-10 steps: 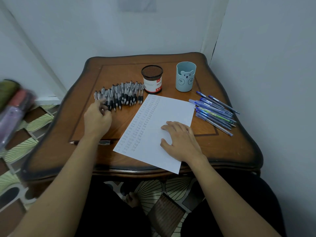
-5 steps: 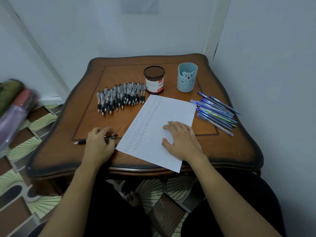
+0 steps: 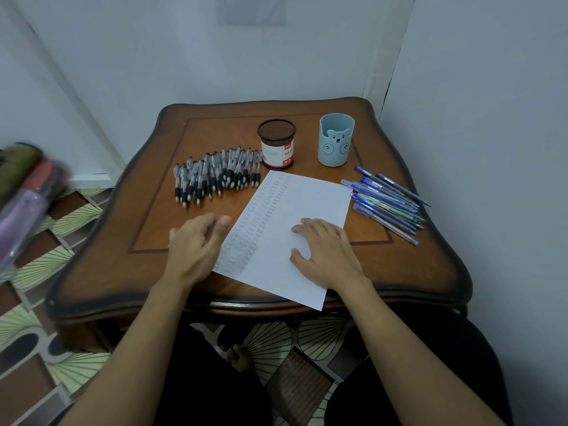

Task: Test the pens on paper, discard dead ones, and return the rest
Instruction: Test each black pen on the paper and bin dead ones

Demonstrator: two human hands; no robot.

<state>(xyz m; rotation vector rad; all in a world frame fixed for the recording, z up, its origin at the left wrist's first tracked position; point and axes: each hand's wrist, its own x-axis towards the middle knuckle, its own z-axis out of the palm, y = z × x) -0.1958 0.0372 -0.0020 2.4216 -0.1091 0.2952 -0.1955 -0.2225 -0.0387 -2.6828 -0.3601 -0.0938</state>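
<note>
One wooden table [image 3: 107,256] carries one sheet of paper [image 3: 307,195], lying askew near the front edge with its left part filled with columns of small scribbles. Two hands are on it: the right hand [image 3: 325,253] lies flat with its fingers spread on the sheet, while the left hand [image 3: 193,244] sits at the sheet's left edge with fingers curled, and I cannot tell whether it grips anything. Behind the paper stand two holders, a black mesh cup [image 3: 276,146] and a blue bear cup [image 3: 335,141]. The black pens [image 3: 215,176] lie in one row left of the mesh cup, well over twenty and too overlapped to count, and the blue pens [image 3: 387,201], roughly a dozen, lie to the right of the paper.
</note>
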